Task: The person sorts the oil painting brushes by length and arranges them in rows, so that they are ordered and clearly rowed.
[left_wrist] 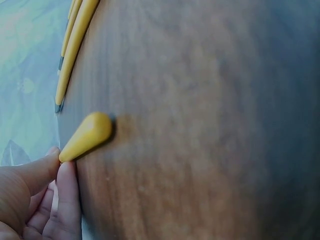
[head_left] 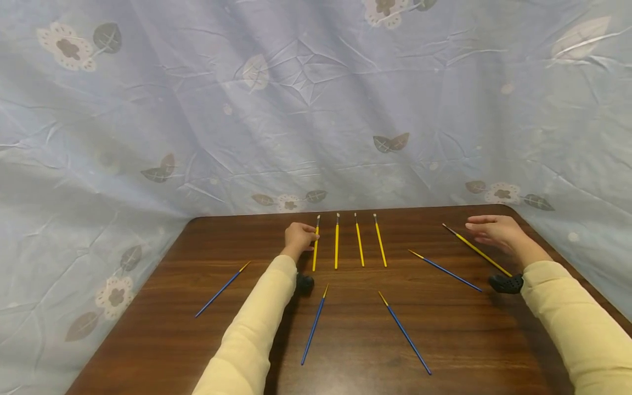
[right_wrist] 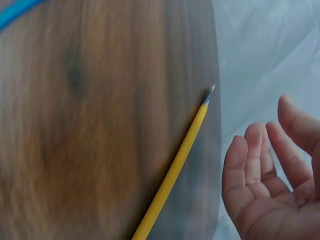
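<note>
My left hand (head_left: 298, 240) pinches a yellow paintbrush (head_left: 315, 259), the leftmost of a row, between thumb and fingers. In the left wrist view the rounded handle end of that brush (left_wrist: 92, 131) points toward the camera. Three more yellow paintbrushes (head_left: 337, 244) lie side by side to its right, bristles toward the far edge. At the far right, my right hand (head_left: 501, 233) is held over a slanted yellow paintbrush (head_left: 476, 250). The right wrist view shows that hand's fingers (right_wrist: 235, 170) loosely bent, apart from the brush and holding nothing.
Several blue paintbrushes with yellow tips lie scattered at various angles: one at left (head_left: 222, 291), two nearer the front (head_left: 314, 329), one at right (head_left: 446, 270). The brown wooden table (head_left: 345, 378) meets a floral curtain (head_left: 316, 109) behind it.
</note>
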`<move>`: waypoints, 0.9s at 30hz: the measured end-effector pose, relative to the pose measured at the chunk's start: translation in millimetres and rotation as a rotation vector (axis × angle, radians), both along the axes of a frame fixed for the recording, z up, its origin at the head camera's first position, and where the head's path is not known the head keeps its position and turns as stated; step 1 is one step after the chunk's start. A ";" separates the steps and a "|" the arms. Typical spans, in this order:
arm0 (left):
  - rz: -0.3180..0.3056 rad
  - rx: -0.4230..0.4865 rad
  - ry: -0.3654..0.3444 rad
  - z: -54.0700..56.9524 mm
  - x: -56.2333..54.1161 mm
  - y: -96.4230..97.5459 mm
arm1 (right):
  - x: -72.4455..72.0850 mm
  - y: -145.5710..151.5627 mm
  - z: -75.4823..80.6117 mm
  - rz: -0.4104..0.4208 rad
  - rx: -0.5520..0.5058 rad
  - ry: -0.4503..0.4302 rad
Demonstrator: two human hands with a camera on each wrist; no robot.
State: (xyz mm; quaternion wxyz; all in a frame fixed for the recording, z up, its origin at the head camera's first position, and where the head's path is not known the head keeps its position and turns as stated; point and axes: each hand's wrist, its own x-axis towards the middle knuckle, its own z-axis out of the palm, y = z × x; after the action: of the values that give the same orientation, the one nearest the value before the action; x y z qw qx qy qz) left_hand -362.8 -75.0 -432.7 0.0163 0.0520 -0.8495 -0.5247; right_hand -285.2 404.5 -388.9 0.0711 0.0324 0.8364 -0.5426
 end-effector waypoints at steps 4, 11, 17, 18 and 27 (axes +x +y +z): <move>0.004 0.007 0.003 -1.8 -0.8 0.5 | 4.3 14.9 -7.2 0.014 0.014 0.001; 0.004 0.007 0.016 -1.4 -0.4 -0.2 | 11.5 31.2 -17.9 0.025 0.002 -0.025; -0.001 0.012 0.015 -1.2 -0.3 0.9 | 13.4 35.2 -25.8 0.007 -0.034 -0.052; 0.002 0.013 0.012 -1.0 -0.1 1.2 | 13.3 35.5 -26.4 0.013 -0.031 -0.052; 0.028 0.034 -0.010 0.6 1.4 0.8 | 11.3 36.2 -30.3 0.048 0.013 -0.045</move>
State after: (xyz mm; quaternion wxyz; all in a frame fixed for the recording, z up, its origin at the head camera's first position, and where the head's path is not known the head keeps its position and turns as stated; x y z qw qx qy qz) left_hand -361.5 -74.2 -432.1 0.0185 0.0666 -0.8396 -0.5387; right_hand -273.8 440.8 -419.2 0.1027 0.0251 0.8387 -0.5342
